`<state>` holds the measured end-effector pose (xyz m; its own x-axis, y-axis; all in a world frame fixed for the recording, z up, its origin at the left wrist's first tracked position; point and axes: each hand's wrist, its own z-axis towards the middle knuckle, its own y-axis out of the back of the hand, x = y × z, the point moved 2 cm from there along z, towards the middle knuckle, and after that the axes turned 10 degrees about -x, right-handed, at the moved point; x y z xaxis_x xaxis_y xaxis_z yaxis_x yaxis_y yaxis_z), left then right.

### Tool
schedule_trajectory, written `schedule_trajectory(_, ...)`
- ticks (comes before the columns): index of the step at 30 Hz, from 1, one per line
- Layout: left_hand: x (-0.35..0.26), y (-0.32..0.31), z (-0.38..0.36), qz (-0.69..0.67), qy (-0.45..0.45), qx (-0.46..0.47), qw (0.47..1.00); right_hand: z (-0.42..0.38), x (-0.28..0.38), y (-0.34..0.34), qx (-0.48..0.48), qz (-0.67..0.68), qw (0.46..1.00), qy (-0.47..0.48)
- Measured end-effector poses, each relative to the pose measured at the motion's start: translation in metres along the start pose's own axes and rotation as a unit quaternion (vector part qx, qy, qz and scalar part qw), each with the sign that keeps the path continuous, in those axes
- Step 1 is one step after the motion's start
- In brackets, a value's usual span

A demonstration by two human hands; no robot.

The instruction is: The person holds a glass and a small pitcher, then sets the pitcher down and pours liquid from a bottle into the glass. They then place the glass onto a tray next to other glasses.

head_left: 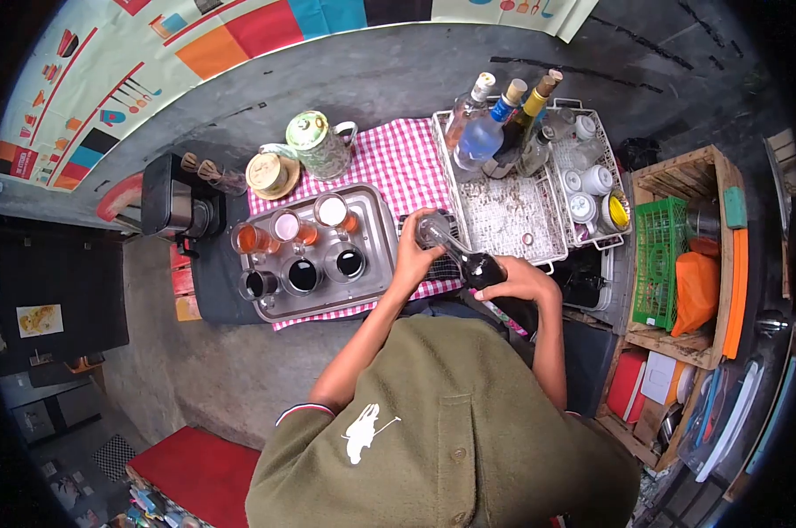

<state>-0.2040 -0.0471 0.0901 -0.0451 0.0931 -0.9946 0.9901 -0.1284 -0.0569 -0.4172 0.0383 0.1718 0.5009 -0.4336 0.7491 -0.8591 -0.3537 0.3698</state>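
Observation:
My left hand (pixel 413 255) is closed round a clear glass (pixel 431 231), close to the right edge of the metal tray (pixel 382 264). In my right hand (pixel 526 282) is a glass bottle (pixel 481 267) with dark liquid in its round body. The bottle is tilted, its narrow neck pointing toward the glass; whether liquid flows cannot be made out. On the tray stand several glasses: some hold reddish drink, one with a pinkish top (pixel 286 226), and others hold dark liquid (pixel 304 275).
A white wire rack (pixel 512 220) with bottles (pixel 482 141) and jars stands at the right. Behind the tray are a green patterned teapot (pixel 323 154) and a lidded cup (pixel 269 175). A black coffee machine (pixel 173 207) is at the left, a wooden crate (pixel 715 255) far right.

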Motion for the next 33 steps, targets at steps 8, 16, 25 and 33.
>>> schedule_trajectory(8, 0.004, 0.002, -0.003, -0.015, 0.018, -0.012, 1.0, 0.001, 0.006, -0.002, 0.017, 0.011, 1.0, -0.003)
schedule_trajectory(16, 0.001, 0.003, -0.004, -0.014, 0.002, -0.025, 1.0, 0.001, 0.018, 0.001, 0.03, 0.016, 0.999, 0.004)
schedule_trajectory(25, -0.004, 0.005, -0.005, -0.021, 0.003, -0.036, 0.999, 0.005, 0.018, 0.001, 0.041, 0.012, 0.999, -0.002)
schedule_trajectory(33, -0.002, 0.006, -0.004, 0.001, -0.01, -0.045, 0.999, 0.002, 0.031, 0.005, 0.052, 0.012, 0.999, -0.005)
